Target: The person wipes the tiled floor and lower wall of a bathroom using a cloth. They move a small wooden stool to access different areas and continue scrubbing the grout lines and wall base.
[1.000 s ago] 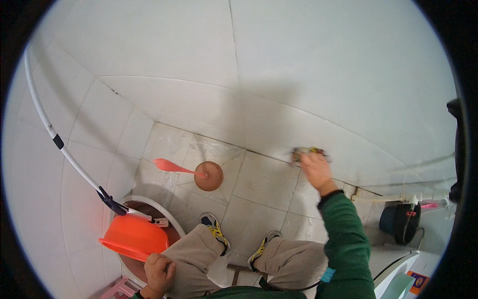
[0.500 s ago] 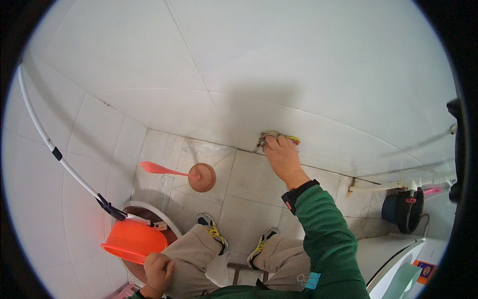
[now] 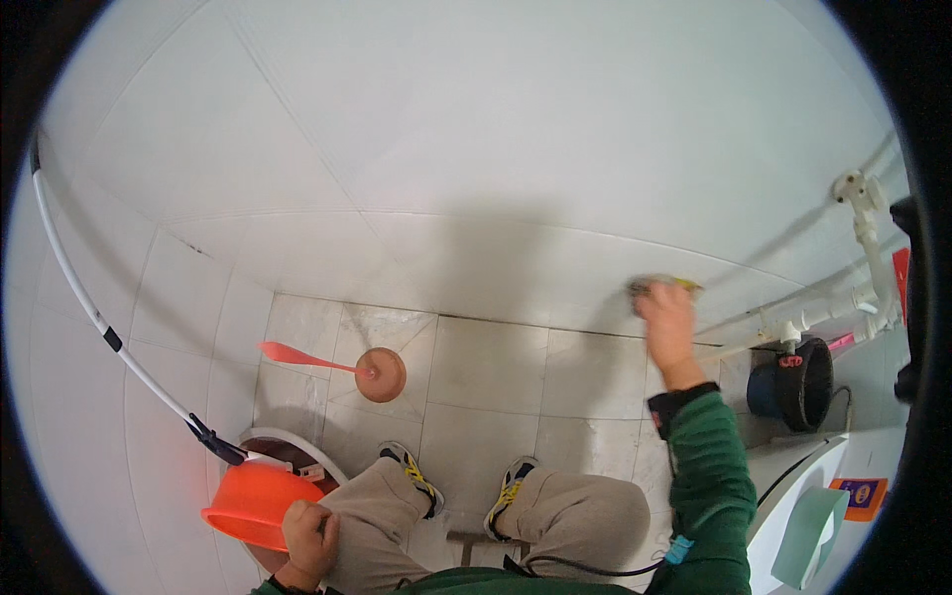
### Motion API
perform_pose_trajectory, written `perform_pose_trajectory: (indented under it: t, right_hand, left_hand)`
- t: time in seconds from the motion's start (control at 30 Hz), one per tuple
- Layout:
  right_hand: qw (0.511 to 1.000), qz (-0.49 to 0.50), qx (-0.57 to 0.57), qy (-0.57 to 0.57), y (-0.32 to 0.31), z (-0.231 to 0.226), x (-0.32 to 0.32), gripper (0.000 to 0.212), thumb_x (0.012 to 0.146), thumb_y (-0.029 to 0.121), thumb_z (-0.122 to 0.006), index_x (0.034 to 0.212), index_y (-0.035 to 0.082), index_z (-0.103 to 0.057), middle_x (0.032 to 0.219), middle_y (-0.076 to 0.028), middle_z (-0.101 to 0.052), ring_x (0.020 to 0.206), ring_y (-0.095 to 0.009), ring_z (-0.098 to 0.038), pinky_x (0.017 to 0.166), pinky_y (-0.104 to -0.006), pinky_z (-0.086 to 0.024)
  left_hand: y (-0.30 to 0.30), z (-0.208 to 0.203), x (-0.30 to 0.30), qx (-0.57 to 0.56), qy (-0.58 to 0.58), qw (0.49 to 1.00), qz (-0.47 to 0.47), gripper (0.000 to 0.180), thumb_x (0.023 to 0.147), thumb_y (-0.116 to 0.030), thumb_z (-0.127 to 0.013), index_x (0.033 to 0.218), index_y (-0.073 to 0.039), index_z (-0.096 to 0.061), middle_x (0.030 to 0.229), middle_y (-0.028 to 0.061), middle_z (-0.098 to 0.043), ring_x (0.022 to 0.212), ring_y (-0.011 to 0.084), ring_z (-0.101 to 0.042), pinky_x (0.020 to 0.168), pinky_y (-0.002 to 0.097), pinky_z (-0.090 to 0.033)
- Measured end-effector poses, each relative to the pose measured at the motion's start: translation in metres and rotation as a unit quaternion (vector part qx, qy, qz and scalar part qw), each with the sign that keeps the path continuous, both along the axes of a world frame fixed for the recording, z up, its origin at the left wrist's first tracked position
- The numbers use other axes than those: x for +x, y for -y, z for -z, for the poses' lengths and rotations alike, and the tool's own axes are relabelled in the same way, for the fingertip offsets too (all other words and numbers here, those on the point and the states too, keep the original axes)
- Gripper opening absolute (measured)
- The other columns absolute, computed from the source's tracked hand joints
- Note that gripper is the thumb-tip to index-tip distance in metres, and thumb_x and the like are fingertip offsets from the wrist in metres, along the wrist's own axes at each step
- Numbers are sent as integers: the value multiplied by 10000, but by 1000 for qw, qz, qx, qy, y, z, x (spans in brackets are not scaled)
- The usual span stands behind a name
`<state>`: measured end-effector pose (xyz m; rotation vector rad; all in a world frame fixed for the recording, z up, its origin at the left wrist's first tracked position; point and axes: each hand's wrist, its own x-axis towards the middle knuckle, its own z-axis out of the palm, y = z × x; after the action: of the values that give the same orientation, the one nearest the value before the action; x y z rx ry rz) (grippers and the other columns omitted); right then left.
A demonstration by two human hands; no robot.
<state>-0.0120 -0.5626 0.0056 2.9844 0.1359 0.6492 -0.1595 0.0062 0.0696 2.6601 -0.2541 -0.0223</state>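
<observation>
My right hand is stretched forward to the right, fingers closed over a bunched grey-and-yellow rag. It presses the rag against the low part of the white tiled wall, just above the floor; motion blurs the rag's outline. My left hand rests as a loose fist on my left thigh, beside an orange plastic basin. Nothing shows in its fingers.
A plunger with a pinkish-red handle stands on the tiled floor. A long white pole leans at left above a white-rimmed tub. At right are white pipes, a black bucket and a pale green container.
My right hand has moved right along the wall with the rag, toward the pipes. The view has shifted to the right too. My left hand stays on my thigh.
</observation>
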Motion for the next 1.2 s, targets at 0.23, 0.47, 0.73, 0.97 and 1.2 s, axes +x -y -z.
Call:
perform_pose_trajectory:
  t: [0.23, 0.47, 0.73, 0.97, 1.2]
  right_hand:
    - [981, -171, 17, 88, -93, -41, 61, 51, 740, 152, -603, 763, 109, -618, 948, -28, -563, 871, -235, -499, 766, -381, -420]
    - [992, 89, -10, 92, 54, -39, -29, 93, 764, 109, -578, 843, 68, -605, 1019, -93, -585, 933, -314, -527, 806, -403, -434]
    - [979, -156, 59, 113, -70, -55, 44, 86, 717, 123, -581, 802, 113, -590, 975, -47, -573, 884, -247, -527, 746, -377, -449]
    - [985, -106, 20, 132, -28, -75, 28, 93, 729, 98, -592, 821, 102, -596, 990, -66, -569, 896, -268, -526, 774, -395, -444]
    - [860, 359, 271, 240, 125, -54, -34, 290, 757, -54, -561, 1044, -14, -557, 1125, -215, -518, 1034, -395, -513, 923, -443, -421]
  left_hand:
    - [10, 4, 0, -11, 15, 1000, 17, 141, 694, -52, -698, 724, -25, -563, 700, 133, -532, 684, 327, -546, 625, 399, -435]
    - [-5, 4, -6, -14, 15, 1000, 2, 134, 694, -36, -693, 722, -27, -562, 697, 130, -530, 680, 324, -547, 618, 403, -433]
    - [2, 3, 1, -31, 44, 998, 34, 122, 704, -46, -688, 728, -28, -569, 691, 131, -527, 674, 329, -545, 616, 402, -433]
    - [0, 4, -2, -31, 37, 999, 14, 121, 708, -36, -688, 729, -25, -570, 689, 133, -526, 672, 331, -544, 610, 400, -433]
    - [-4, 5, 0, -29, 15, 999, 6, 117, 711, -29, -684, 719, -28, -567, 692, 135, -529, 671, 325, -547, 616, 403, -437]
